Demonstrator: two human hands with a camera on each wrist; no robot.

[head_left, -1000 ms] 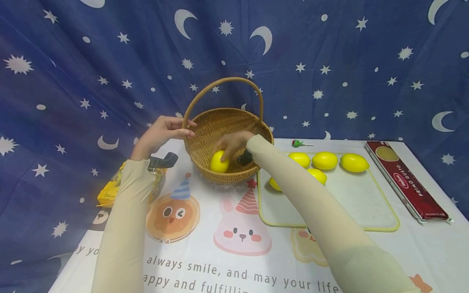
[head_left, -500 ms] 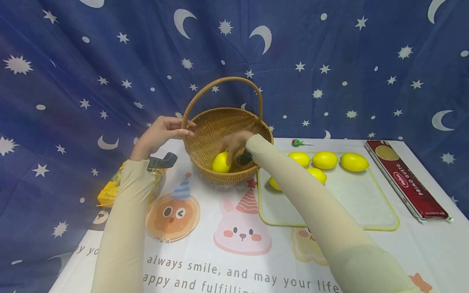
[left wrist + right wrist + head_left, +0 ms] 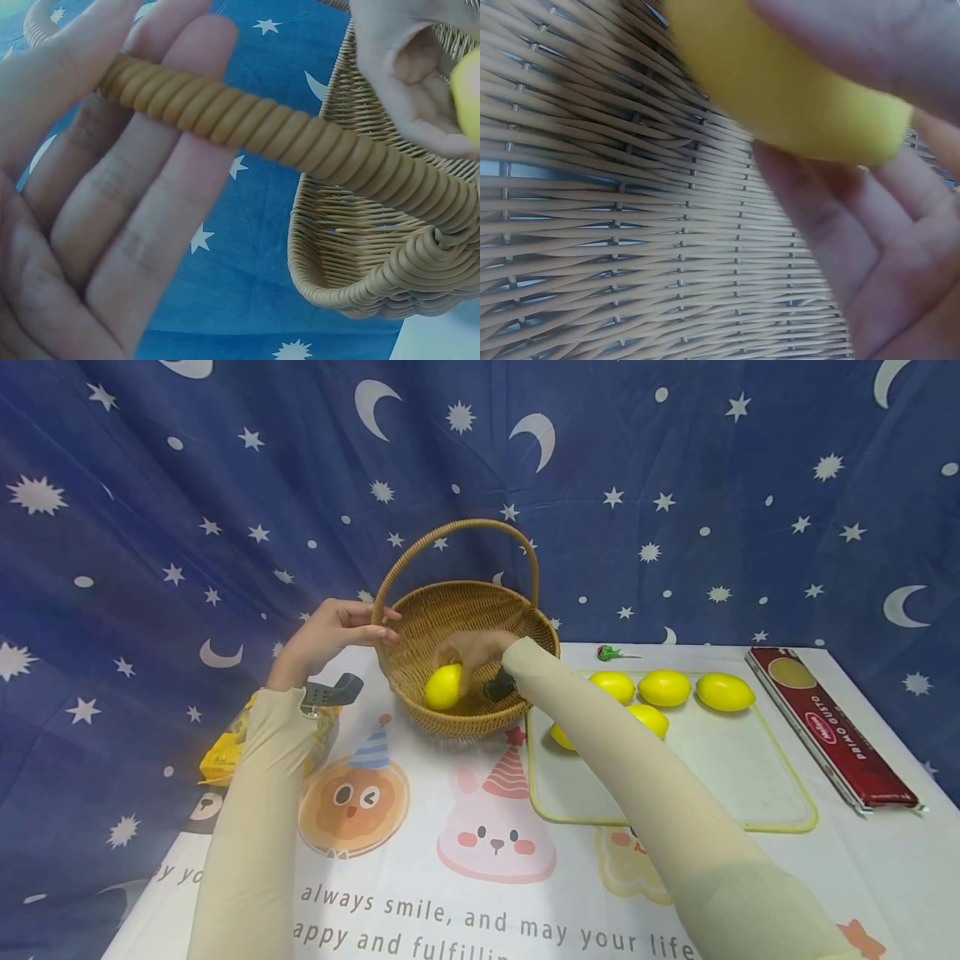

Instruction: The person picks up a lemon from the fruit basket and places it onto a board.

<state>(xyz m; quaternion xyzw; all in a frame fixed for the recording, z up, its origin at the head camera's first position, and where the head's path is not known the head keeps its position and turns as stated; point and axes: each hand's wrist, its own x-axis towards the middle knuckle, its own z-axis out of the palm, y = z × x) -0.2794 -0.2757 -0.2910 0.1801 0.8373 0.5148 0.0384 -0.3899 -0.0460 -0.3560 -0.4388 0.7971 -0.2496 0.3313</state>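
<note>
A wicker basket with a tall arched handle stands tilted toward me at the back middle of the table. My left hand holds that handle at its left base, thumb on one side and fingers on the other in the left wrist view. Inside the basket, my right hand grips a yellow lemon low near the front wall. Thumb and fingers lie on opposite sides of the lemon in the right wrist view, close to the woven wall.
Several more lemons lie on a white board with a yellow edge, partly behind my right sleeve. A red pasta pack lies at the right, a small lollipop at the back. Behind my left forearm sits a yellow bag.
Within the basket, the right hand and lemon shift slightly right, then back left. The left hand and basket stay in place.
</note>
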